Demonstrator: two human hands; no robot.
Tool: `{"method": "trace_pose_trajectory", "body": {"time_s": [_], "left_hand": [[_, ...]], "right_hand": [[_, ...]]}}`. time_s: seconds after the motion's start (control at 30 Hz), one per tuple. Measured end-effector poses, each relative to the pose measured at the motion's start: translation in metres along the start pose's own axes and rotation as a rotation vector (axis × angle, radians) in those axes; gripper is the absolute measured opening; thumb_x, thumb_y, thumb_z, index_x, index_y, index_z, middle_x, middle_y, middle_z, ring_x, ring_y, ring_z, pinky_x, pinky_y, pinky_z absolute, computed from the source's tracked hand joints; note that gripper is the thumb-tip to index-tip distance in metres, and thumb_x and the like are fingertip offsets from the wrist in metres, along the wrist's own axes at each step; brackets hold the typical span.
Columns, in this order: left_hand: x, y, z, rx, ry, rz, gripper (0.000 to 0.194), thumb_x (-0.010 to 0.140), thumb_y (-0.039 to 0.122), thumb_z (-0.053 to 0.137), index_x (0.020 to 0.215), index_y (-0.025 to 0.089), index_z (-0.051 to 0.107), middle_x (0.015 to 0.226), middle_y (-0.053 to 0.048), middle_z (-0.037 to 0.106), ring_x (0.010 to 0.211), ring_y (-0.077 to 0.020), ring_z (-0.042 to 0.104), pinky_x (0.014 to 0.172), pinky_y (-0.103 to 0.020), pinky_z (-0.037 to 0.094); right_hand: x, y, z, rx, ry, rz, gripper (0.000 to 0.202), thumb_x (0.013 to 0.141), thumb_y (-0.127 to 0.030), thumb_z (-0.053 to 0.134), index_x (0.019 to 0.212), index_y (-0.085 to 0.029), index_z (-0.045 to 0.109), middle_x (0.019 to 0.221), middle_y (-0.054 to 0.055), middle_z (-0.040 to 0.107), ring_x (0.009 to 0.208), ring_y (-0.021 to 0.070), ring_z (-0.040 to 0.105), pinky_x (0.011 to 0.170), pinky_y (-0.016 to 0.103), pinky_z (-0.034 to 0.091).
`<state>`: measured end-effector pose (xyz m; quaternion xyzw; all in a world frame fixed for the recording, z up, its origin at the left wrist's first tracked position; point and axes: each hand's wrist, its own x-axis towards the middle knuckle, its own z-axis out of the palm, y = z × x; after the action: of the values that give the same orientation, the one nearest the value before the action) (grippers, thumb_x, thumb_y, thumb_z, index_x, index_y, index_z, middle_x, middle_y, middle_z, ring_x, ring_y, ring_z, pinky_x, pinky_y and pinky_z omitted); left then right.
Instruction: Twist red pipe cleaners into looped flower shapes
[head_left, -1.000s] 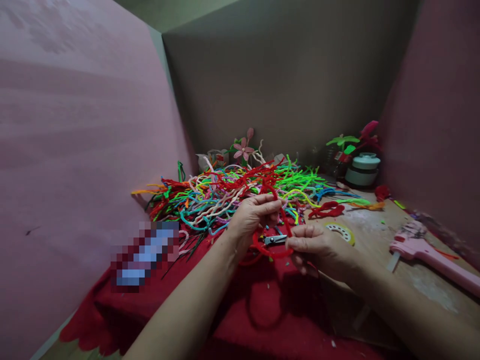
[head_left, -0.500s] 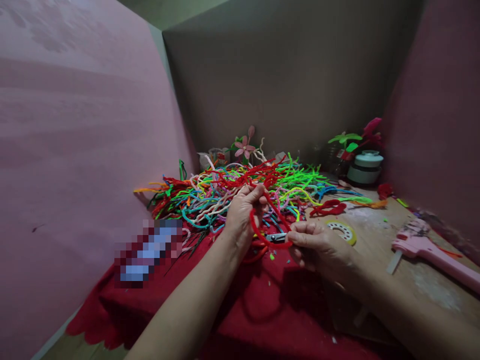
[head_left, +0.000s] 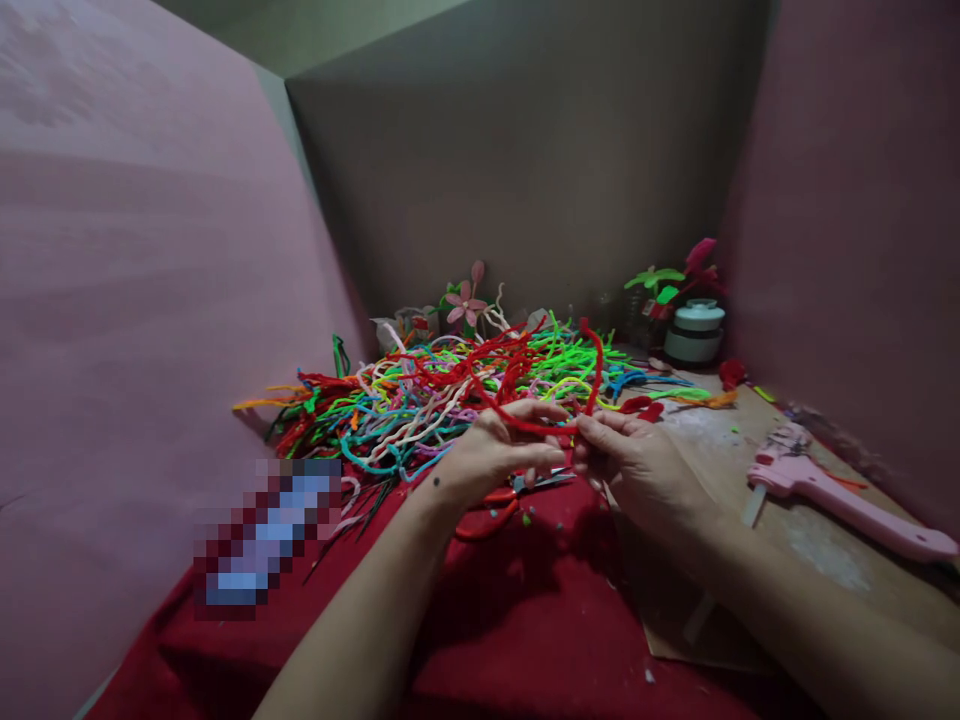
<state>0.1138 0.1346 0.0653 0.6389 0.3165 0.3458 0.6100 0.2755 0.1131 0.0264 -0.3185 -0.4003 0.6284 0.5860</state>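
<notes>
Pinches a curved red fuzzy stem (head_left: 599, 370) in the closed fingers of the right hand (head_left: 649, 465), just right of centre in the frame. Holds the left hand (head_left: 491, 455) beside it with fingers parted, the stem crossing near them; cannot tell whether touching. Has one stem end curving up over the pile and the other reaching left, above the left hand.

Shows a tangled multicoloured pile of fuzzy stems (head_left: 420, 400) behind both hands, across mid-frame. Shows below the hands a red-handled tool (head_left: 501, 496) with metal tips, on red cloth (head_left: 525, 620) over the worktop. Includes at right a pink glue gun (head_left: 817, 485) on a tan board (head_left: 675, 635); farther back, a pale lidded jar (head_left: 694, 340); behind the pile, a pink flower (head_left: 465, 303). Shows a pixelated patch (head_left: 274, 530) at lower left, contents unreadable.
</notes>
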Motion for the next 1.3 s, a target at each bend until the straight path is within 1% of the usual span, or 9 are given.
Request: {"method": "trace_pose_trajectory", "body": {"time_s": [0.1, 0.17, 0.23, 0.4, 0.53, 0.7, 0.83, 1.1, 1.3], "left_hand": [[0.000, -0.003, 0.013, 0.031, 0.129, 0.083, 0.020, 0.069, 0.026, 0.064, 0.083, 0.011, 0.064, 0.061, -0.001, 0.060, 0.049, -0.0070, 0.054, 0.046, -0.017, 0.042], [0.002, -0.006, 0.014, 0.001, 0.203, 0.066, 0.022, 0.069, 0.031, 0.064, 0.077, 0.011, 0.064, 0.057, -0.001, 0.059, 0.045, -0.0069, 0.052, 0.041, -0.016, 0.041], [0.004, -0.008, 0.012, -0.034, 0.225, 0.039, 0.025, 0.068, 0.034, 0.065, 0.076, 0.011, 0.063, 0.060, -0.002, 0.060, 0.042, -0.0060, 0.050, 0.037, -0.016, 0.039], [0.004, -0.010, 0.008, -0.063, 0.212, 0.011, 0.027, 0.067, 0.036, 0.066, 0.072, 0.010, 0.060, 0.061, -0.003, 0.062, 0.040, -0.0048, 0.048, 0.034, -0.015, 0.036], [0.003, -0.010, 0.010, -0.075, 0.198, -0.001, 0.026, 0.067, 0.035, 0.066, 0.073, 0.010, 0.060, 0.058, -0.001, 0.061, 0.040, -0.0056, 0.049, 0.035, -0.016, 0.038], [0.003, -0.011, 0.009, -0.085, 0.202, -0.002, 0.022, 0.067, 0.032, 0.066, 0.074, 0.012, 0.059, 0.056, 0.001, 0.058, 0.041, -0.0063, 0.050, 0.036, -0.017, 0.039], [0.003, -0.011, 0.010, -0.055, 0.207, 0.035, 0.021, 0.068, 0.031, 0.066, 0.073, 0.012, 0.058, 0.060, -0.001, 0.060, 0.044, -0.0068, 0.053, 0.039, -0.016, 0.041], [0.003, -0.009, 0.013, -0.012, 0.265, 0.007, 0.023, 0.069, 0.033, 0.064, 0.067, 0.011, 0.056, 0.059, -0.002, 0.060, 0.040, -0.0064, 0.050, 0.033, -0.015, 0.037], [0.002, -0.008, 0.012, 0.001, 0.212, 0.027, 0.018, 0.069, 0.027, 0.064, 0.071, 0.012, 0.055, 0.062, -0.003, 0.062, 0.043, -0.0072, 0.052, 0.039, -0.016, 0.039]], "right_hand": [[0.001, 0.002, -0.001, -0.016, -0.062, 0.008, 0.020, 0.071, -0.033, 0.064, 0.071, -0.013, 0.060, 0.057, 0.000, 0.057, 0.048, 0.0086, 0.049, 0.042, 0.020, 0.033], [0.001, 0.002, -0.002, -0.007, -0.102, 0.015, 0.019, 0.073, -0.033, 0.061, 0.073, -0.013, 0.061, 0.060, 0.002, 0.059, 0.050, 0.0109, 0.052, 0.043, 0.022, 0.036], [0.001, 0.002, -0.002, 0.008, -0.124, 0.007, 0.019, 0.075, -0.031, 0.057, 0.071, -0.014, 0.061, 0.062, 0.004, 0.061, 0.051, 0.0128, 0.054, 0.043, 0.024, 0.037], [0.000, 0.000, 0.000, 0.000, -0.129, -0.005, 0.019, 0.076, -0.027, 0.051, 0.067, -0.013, 0.060, 0.061, 0.005, 0.061, 0.050, 0.0132, 0.055, 0.042, 0.024, 0.038], [0.001, 0.001, -0.001, -0.019, -0.108, 0.041, 0.015, 0.074, -0.027, 0.058, 0.071, -0.013, 0.059, 0.062, 0.003, 0.059, 0.049, 0.0112, 0.053, 0.042, 0.022, 0.037], [0.002, 0.007, -0.004, -0.126, -0.114, 0.027, 0.020, 0.073, -0.034, 0.062, 0.074, -0.013, 0.059, 0.061, 0.001, 0.057, 0.050, 0.0094, 0.052, 0.043, 0.020, 0.037], [0.002, 0.007, -0.003, -0.185, -0.109, 0.014, 0.023, 0.074, -0.037, 0.062, 0.072, -0.013, 0.059, 0.061, 0.000, 0.056, 0.050, 0.0086, 0.052, 0.043, 0.020, 0.037], [0.005, 0.004, -0.002, 0.003, -0.043, 0.045, 0.022, 0.063, -0.029, 0.072, 0.069, -0.013, 0.058, 0.061, 0.002, 0.061, 0.054, 0.0110, 0.057, 0.043, 0.019, 0.039], [0.005, 0.003, -0.001, 0.121, -0.058, 0.101, 0.018, 0.063, -0.021, 0.072, 0.068, -0.012, 0.057, 0.062, 0.004, 0.063, 0.050, 0.0092, 0.057, 0.041, 0.017, 0.040]]}}
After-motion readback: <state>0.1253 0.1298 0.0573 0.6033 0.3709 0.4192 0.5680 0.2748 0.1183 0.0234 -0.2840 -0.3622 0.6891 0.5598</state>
